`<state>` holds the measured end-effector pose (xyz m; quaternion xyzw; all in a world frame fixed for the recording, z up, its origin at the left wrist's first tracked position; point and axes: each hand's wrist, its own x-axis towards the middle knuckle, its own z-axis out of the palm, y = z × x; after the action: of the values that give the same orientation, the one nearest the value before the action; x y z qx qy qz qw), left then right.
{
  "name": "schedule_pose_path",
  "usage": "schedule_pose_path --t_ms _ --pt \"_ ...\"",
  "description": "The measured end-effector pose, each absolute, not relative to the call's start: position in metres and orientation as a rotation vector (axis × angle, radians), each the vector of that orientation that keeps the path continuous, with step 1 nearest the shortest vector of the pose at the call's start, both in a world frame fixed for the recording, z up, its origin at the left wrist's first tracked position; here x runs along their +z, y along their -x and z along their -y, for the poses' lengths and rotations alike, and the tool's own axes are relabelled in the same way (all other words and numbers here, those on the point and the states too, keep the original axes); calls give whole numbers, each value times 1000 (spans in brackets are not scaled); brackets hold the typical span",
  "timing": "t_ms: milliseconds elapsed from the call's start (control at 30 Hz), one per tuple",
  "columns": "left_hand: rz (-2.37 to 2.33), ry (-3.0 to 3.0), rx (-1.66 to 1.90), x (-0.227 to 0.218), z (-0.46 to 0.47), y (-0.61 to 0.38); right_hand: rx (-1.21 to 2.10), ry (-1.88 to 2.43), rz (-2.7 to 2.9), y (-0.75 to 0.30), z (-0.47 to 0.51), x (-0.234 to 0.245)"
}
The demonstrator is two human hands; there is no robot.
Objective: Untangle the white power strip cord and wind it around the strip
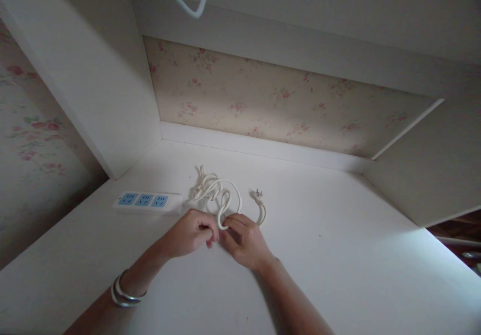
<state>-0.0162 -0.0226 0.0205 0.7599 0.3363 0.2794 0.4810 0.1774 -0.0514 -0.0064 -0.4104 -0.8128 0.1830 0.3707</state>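
Observation:
A white power cord (222, 198) lies in loose, tangled loops on the desk in front of me. Its plug (257, 193) rests at the right end with the prongs pointing up. To the left is a white power strip (173, 202) with three blue socket panels. My right hand (244, 237) has its fingers closed on the near loop of the cord. Close beside it, my left hand (193, 232) is bent at the wrist with its fingers curled together. Whatever those fingers may hold is hidden. Two silver bangles (126, 295) circle my left wrist.
The white desk (338, 255) sits between a left side panel (101, 74) and a right side panel (428, 174). Flowered wallpaper (263, 94) covers the back. An overhead panel (300, 39) spans the top, and a pale cable (195, 11) hangs from above.

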Motion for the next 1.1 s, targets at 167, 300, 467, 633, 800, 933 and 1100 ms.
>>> schedule_pose_path --t_ms 167,300,467,633,800,933,1100 --pt "-1124 -1763 1092 19 18 11 458 1069 2217 -178 49 -12" --pt "-1410 -2017 1044 7 19 -3 429 1063 2301 -179 48 -19" --pt "-1442 -2063 992 2 15 -1 418 1155 2130 -181 47 -22" --pt "-1477 -1684 1166 5 9 5 354 1455 2039 -184 44 -18" --pt "-1404 -1491 1246 9 9 3 147 1676 2204 -194 39 -12" --pt "-1341 -1359 1295 9 6 3 79 1857 2162 -204 37 -9" --pt "-1188 -1219 1272 10 6 2 93 1941 2015 -201 39 -6"
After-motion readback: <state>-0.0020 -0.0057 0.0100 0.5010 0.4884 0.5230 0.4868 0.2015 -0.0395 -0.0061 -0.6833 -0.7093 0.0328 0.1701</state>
